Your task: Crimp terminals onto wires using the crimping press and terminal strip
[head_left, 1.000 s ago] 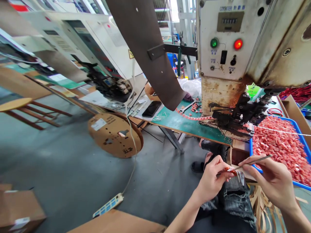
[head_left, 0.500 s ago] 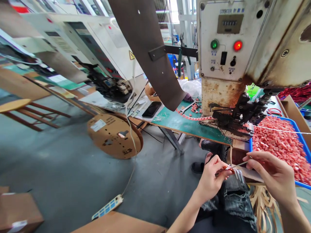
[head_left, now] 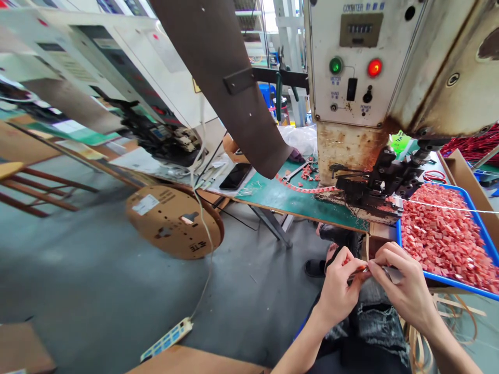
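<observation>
My left hand (head_left: 338,286) pinches a small red part with thin metal leads (head_left: 356,272) over my lap. My right hand (head_left: 401,284) meets it fingertip to fingertip and holds a thin metal strip (head_left: 392,273), mostly hidden under the fingers. Both hands sit just below the front edge of the green bench (head_left: 280,195). A blue tray (head_left: 440,278) heaped with small red parts (head_left: 444,239) lies right of my right hand. The rusty press machine (head_left: 351,140) with its dark tooling (head_left: 374,184) stands above the hands.
A strip of red parts (head_left: 304,188) feeds across the bench into the tooling. A brown guard panel (head_left: 230,78) hangs at upper centre. On the floor lie a cardboard reel (head_left: 173,221) and a power strip (head_left: 166,340). A phone (head_left: 234,176) rests on the bench. Cardboard boxes sit at the bottom edge.
My right hand has moved left and down to meet the left hand at the red part. The long metal strip no longer sticks out to the right. The view shifted slightly right.
</observation>
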Action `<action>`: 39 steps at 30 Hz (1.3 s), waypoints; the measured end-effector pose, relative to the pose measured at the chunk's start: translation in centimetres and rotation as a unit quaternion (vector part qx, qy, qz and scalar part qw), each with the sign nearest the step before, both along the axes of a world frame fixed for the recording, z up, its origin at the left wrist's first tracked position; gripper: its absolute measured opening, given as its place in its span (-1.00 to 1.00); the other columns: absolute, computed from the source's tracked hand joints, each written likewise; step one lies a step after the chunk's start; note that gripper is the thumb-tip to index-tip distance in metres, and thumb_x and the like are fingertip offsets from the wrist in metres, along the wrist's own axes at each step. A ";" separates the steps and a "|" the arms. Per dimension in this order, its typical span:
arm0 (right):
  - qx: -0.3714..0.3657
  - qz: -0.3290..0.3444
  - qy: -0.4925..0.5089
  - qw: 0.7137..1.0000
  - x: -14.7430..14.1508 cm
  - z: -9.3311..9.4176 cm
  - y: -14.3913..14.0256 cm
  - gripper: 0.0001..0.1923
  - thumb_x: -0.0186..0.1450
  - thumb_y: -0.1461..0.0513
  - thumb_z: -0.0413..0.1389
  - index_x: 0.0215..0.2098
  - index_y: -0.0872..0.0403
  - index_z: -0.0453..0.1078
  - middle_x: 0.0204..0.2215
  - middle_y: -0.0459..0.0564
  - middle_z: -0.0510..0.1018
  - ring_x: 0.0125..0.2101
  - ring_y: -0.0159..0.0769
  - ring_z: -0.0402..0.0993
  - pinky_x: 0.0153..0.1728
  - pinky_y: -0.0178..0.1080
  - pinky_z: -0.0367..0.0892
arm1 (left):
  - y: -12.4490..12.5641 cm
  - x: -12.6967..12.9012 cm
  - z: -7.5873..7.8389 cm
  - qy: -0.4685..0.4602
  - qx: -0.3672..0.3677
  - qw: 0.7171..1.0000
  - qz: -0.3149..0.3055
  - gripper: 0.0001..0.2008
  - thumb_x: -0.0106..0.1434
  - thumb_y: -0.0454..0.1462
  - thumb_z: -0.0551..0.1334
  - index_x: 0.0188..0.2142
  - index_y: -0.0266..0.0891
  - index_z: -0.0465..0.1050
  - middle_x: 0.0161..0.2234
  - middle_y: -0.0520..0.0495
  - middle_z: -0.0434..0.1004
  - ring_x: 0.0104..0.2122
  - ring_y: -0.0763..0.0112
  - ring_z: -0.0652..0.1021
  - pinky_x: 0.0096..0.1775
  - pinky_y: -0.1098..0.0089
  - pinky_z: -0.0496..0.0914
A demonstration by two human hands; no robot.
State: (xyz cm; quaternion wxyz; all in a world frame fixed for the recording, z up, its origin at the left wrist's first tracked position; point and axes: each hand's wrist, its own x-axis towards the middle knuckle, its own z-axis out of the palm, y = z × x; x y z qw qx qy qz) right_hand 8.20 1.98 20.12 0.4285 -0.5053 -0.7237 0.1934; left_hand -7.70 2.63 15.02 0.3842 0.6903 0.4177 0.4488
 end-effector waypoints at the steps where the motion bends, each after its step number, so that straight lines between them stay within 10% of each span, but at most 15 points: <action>1: -0.002 0.010 0.004 1.000 0.1 -0.1 0.0 -0.72 0.45 0.22 0.09 -0.45 0.03 0.38 -0.46 -0.03 0.47 -0.42 -0.29 0.43 -0.43 -0.27 0.37 | 0.1 0.0 0.0 -0.008 -0.008 1.000 -0.001 -0.61 0.47 -0.04 0.13 -0.26 -0.22 0.63 -0.39 -0.04 0.28 -0.37 0.37 0.38 -0.29 0.39 0.31; 11: 0.091 0.145 -0.186 0.968 1.0 -1.0 0.0 -0.68 0.46 0.33 0.05 0.09 -0.01 0.52 -0.13 0.11 0.64 -0.20 -0.17 0.59 -0.17 -0.12 0.52 | 0.0 -1.5 -0.6 -0.144 -0.154 0.977 -0.031 -0.55 0.30 0.09 0.30 -0.35 -0.28 0.59 -0.31 -0.03 0.28 -0.45 0.47 0.45 -0.38 0.42 0.45; 17: 0.058 0.152 -0.187 0.969 -1.1 -2.8 0.2 -0.40 0.48 0.17 0.06 0.45 -0.11 0.13 0.26 0.17 0.45 0.07 -0.05 0.56 0.04 -0.01 0.54 | 3.0 -7.0 -1.6 -0.184 -0.158 0.960 0.141 -0.50 0.24 0.14 0.33 -0.38 -0.31 0.53 -0.43 -0.01 0.39 -0.47 0.45 0.45 -0.40 0.44 0.39; 25: -0.039 0.192 -0.024 0.980 -2.9 -6.8 -1.6 -0.61 0.49 0.18 0.08 0.25 -0.09 0.41 0.00 0.08 0.61 -0.17 -0.29 0.65 -0.09 -0.33 0.56 | 16.4 -19.6 -1.1 -0.068 -0.075 0.867 0.489 -0.66 0.30 -0.04 0.27 -0.46 -0.25 0.42 -0.50 0.03 0.42 -0.43 0.40 0.44 -0.33 0.44 0.33; 33: -0.103 0.208 0.020 0.972 -3.5 -9.8 -1.9 -0.71 0.48 0.14 0.09 0.12 -0.08 0.51 -0.10 0.03 0.65 -0.32 -0.35 0.64 -0.21 -0.40 0.55 | 25.2 -19.9 -0.7 -0.009 -0.153 0.885 0.440 -0.76 0.31 -0.34 0.21 -0.51 -0.26 0.34 -0.50 -0.06 0.50 -0.41 0.32 0.59 -0.25 0.38 0.42; 39: -0.115 0.213 0.047 0.969 -3.6 -9.4 -1.7 -0.73 0.47 0.13 0.10 0.02 0.00 0.57 -0.21 0.04 0.69 -0.39 -0.34 0.65 -0.29 -0.41 0.55 | 23.1 -20.2 1.2 0.021 -0.102 0.890 0.443 -0.82 0.26 -0.41 0.17 -0.47 -0.19 0.35 -0.48 -0.09 0.49 -0.27 0.18 0.59 -0.14 0.30 0.39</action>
